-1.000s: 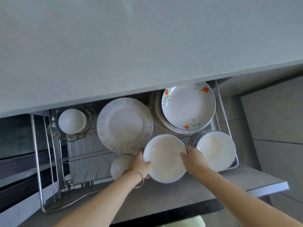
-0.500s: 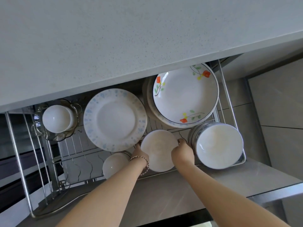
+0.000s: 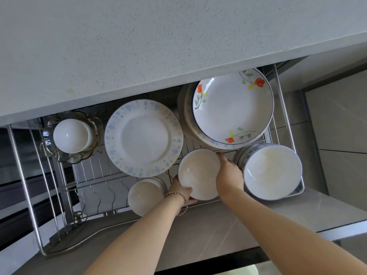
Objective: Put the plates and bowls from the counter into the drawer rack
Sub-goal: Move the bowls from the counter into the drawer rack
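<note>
Both arms reach down — left grip [image 3: 181, 190], right grip [image 3: 228, 174] clasped.

Above the open drawer you have the pale speckled tabletop [image 3: 139, 46], its front edge running across the view and slanting up to your right. To your right you see grey floor tiles [image 3: 341, 124] with thin dark joints. At the bottom, the drawer's flat grey front panel [image 3: 208, 231] lies nearest you. A thin beaded bracelet [image 3: 181, 197] circles one wrist.
</note>
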